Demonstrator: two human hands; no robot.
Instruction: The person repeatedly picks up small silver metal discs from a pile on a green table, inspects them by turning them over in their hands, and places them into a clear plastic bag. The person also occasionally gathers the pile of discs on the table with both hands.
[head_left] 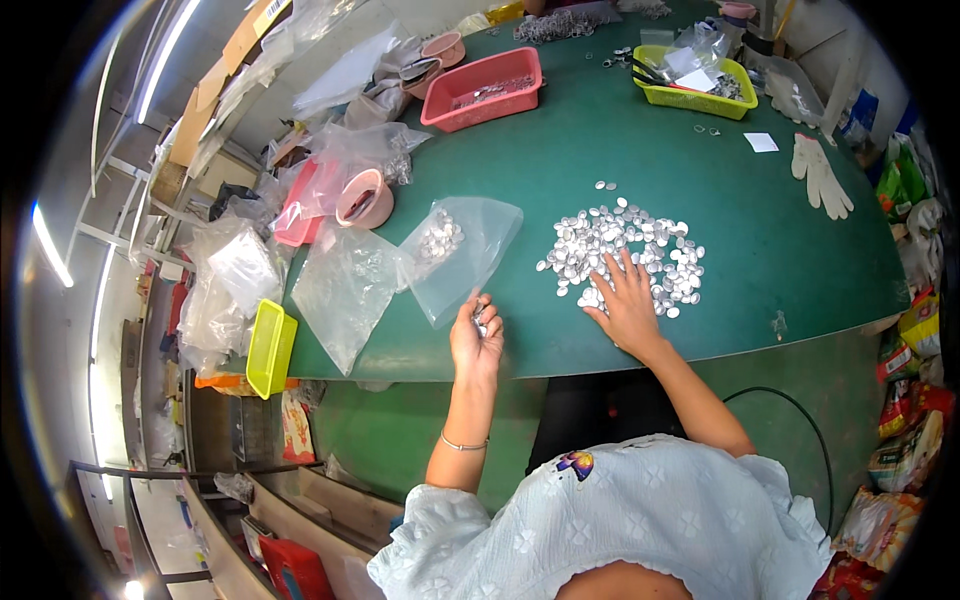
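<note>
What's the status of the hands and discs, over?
Left hand: curled around discs. Right hand: spread on pile, hiding part of it. Bag with discs inside: by left hand.

Shiny, smooth metallic discs (590,243), glossy clear plastic bag (478,262), smooth green tabletop (640,130), matt knitted cloth glove (820,178)

One head-worn fisheye looks down over the hands (632,308) and green table (760,250), rim details seemingly warped
</note>
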